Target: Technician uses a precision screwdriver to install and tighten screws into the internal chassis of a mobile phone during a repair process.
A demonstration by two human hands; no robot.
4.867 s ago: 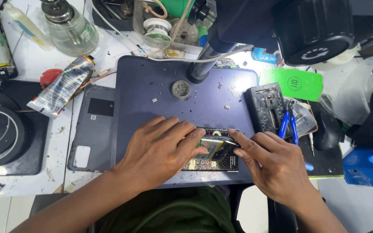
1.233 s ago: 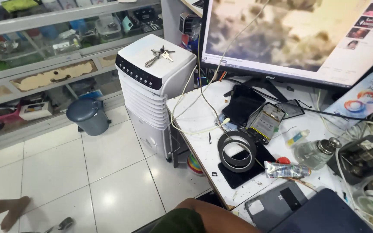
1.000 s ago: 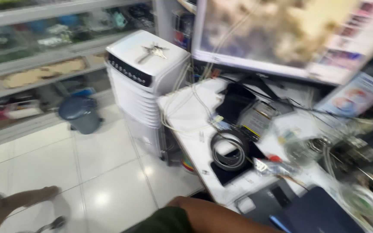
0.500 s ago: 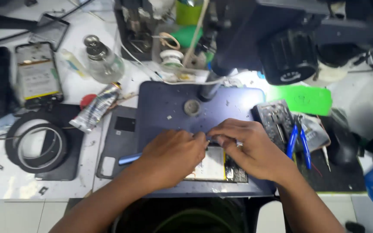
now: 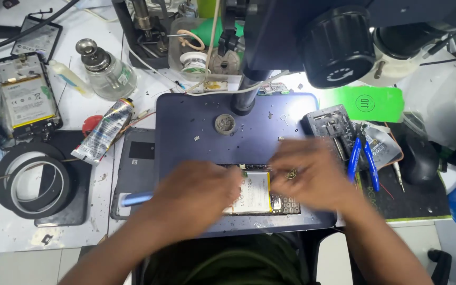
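An opened phone (image 5: 257, 192) with its pale battery showing lies near the front edge of a dark blue work mat (image 5: 196, 126). My left hand (image 5: 196, 196) rests over the phone's left end with curled fingers. A blue tool handle (image 5: 135, 199) pokes out from under that hand. My right hand (image 5: 308, 177) hovers over the phone's right end, blurred by motion, and whether it holds anything cannot be told.
A microscope head (image 5: 339, 45) hangs over the mat. To the left lie black tape rolls (image 5: 27, 179), a glue tube (image 5: 104, 132), a glass bottle (image 5: 104, 74), a second opened phone (image 5: 25, 97) and a grey back cover (image 5: 133, 174). Blue pliers (image 5: 362, 158) and a green pad (image 5: 370, 103) sit right.
A second ago my head faced left, toward the floor and shelves. It has turned back to the bench, and both hands are over the opened phone again, the right one moving.
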